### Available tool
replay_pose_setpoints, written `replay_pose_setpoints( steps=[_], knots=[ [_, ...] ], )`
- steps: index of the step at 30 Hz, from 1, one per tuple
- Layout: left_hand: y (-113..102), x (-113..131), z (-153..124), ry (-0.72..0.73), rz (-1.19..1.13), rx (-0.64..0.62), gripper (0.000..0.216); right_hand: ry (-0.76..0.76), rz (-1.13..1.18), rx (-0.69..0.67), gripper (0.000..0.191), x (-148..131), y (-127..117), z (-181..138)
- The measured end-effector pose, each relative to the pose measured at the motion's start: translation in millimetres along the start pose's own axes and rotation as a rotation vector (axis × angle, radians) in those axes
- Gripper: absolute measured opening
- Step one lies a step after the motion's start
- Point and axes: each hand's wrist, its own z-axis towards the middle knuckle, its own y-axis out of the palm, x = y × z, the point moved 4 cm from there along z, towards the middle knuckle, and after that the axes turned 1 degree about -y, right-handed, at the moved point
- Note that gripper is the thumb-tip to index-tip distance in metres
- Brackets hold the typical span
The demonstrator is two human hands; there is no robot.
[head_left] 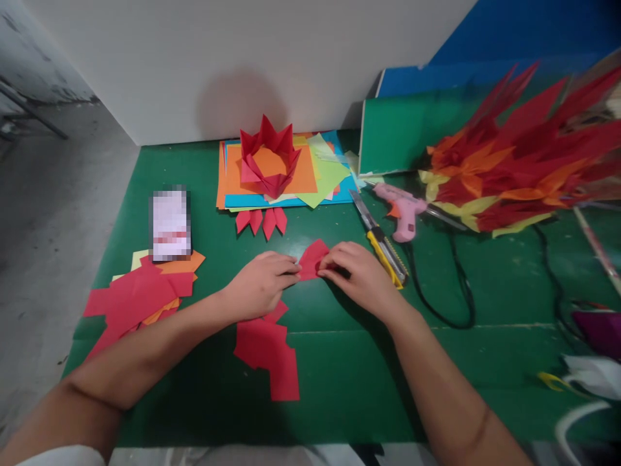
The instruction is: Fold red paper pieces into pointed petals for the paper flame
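Green worktop [339, 375]: my left hand [259, 285] and right hand [361, 275] pinch a red paper piece [313, 257] in closed fingers, just left of the yellow utility knife [383, 249]; mid-fold, I judge the crease wants firm, even pressure

A pink glue gun [405, 213] lies just beside a yellow utility knife [381, 244].

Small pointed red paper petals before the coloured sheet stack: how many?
4 small pointed red paper petals, side by side on the green mat, just before the stack of coloured sheets. More may hide underneath.
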Motion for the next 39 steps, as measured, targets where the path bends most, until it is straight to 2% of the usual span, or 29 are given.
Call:
replay_pose_setpoints(
  steps=[6,10,13,19,27,32,39],
  knots=[
    [-1,3,0,0.025,0.008,-0.041,0.033,-0.082,-0.104,0.084,0.012,0,-3,-2],
    [3,0,0,-0.009,0.011,-0.059,0.033,-0.262,-0.081,-0.009,0.021,-13,1,-4],
    [2,1,0,0.006,0.013,-0.052,0.034,-0.307,-0.098,-0.067,0.026,-18,4,-4],
    [3,-3,-1,-0.051,0.026,-0.087,0.03,-0.219,-0.128,-0.053,0.025,-10,-3,-4],
    [5,-2,-1,0.029,0.088,-0.149,0.039,-0.151,-0.323,0.029,0.029,8,-16,-7],
    [4,4,2,0.016,0.062,-0.155,0.031,0.004,-0.364,0.158,0.029,12,-11,-4],
    [9,8,-1,0.017,0.043,-0.189,0.035,0.149,-0.347,0.14,0.032,6,2,-2]
  ],
)
